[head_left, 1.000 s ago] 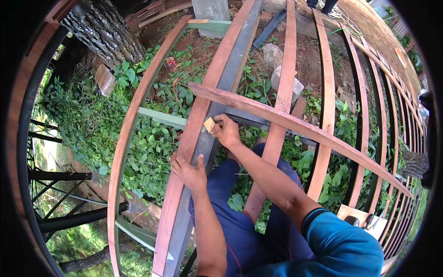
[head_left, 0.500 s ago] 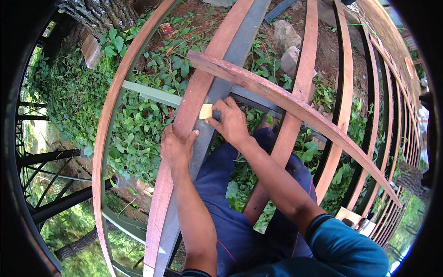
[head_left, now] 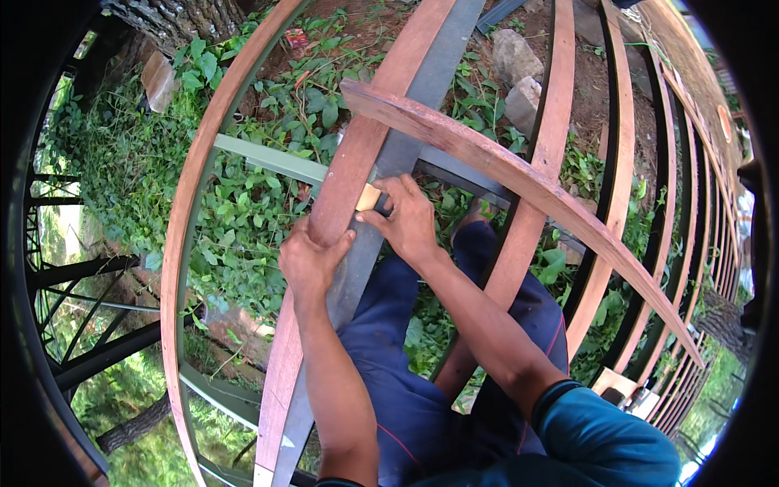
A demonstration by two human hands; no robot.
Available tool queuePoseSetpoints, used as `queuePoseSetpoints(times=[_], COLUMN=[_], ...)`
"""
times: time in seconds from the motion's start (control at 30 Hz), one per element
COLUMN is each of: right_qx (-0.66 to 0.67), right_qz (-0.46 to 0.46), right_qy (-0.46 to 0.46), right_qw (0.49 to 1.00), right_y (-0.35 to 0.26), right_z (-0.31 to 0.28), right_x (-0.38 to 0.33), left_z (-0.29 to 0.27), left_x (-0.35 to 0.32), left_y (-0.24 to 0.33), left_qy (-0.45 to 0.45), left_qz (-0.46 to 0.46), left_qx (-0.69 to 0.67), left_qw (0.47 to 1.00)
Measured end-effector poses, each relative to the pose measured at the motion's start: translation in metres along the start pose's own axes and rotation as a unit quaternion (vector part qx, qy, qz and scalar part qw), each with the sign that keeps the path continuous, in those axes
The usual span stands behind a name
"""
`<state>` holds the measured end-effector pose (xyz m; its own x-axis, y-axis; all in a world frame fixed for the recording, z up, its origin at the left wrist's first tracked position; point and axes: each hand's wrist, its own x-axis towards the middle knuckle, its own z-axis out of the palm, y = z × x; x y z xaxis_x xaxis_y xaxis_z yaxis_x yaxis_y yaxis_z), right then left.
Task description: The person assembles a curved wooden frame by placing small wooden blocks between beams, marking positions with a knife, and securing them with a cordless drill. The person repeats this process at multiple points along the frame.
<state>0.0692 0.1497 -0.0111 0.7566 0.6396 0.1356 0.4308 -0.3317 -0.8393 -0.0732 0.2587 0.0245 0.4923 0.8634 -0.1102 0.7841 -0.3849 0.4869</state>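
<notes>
A long reddish-brown plank [head_left: 347, 180] lies along a dark grey metal beam [head_left: 357, 268]. My left hand [head_left: 312, 258] is wrapped over the plank's left edge, thumb lying on top. My right hand [head_left: 406, 217] pinches a small pale yellow block [head_left: 367, 197] between thumb and fingers. The block sits tilted on the beam, against the plank's right edge; something dark beside it is partly hidden by my fingers. Just beyond my hands, a loose board [head_left: 454, 134] lies crosswise over the plank and its neighbours.
More planks [head_left: 621, 162] run in parallel to the right, with gaps between them. A green metal crossbar [head_left: 272, 161] joins the outer curved plank [head_left: 182, 219] at left. Leafy plants and rocks [head_left: 517, 61] show below; a tree trunk [head_left: 174, 20] stands at the far left.
The yellow block has tilted and come up against the plank's edge, with my right hand still pinching it. My left hand keeps its grip. The whole view has shifted slightly.
</notes>
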Motion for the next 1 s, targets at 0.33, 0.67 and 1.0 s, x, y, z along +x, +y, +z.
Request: queuePoseSetpoints(times=[0.33, 0.67, 1.0], right_qx=[0.012, -0.018, -0.048], right_qz=[-0.117, 0.06, 0.068], right_qy=[-0.099, 0.023, -0.028], right_qw=[0.988, 0.998, 0.996], right_y=[0.02, 0.028, 0.002], right_z=[-0.029, -0.012, -0.031], right_x=[0.011, 0.023, 0.025], left_z=[-0.001, -0.004, -0.005], left_x=[0.018, 0.028, 0.023], left_y=[0.023, 0.019, 0.015], left_qy=[-0.052, -0.124, -0.117], left_qz=[-0.116, -0.107, -0.107], left_qx=[0.101, 0.128, 0.082], left_qw=[0.987, 0.978, 0.984])
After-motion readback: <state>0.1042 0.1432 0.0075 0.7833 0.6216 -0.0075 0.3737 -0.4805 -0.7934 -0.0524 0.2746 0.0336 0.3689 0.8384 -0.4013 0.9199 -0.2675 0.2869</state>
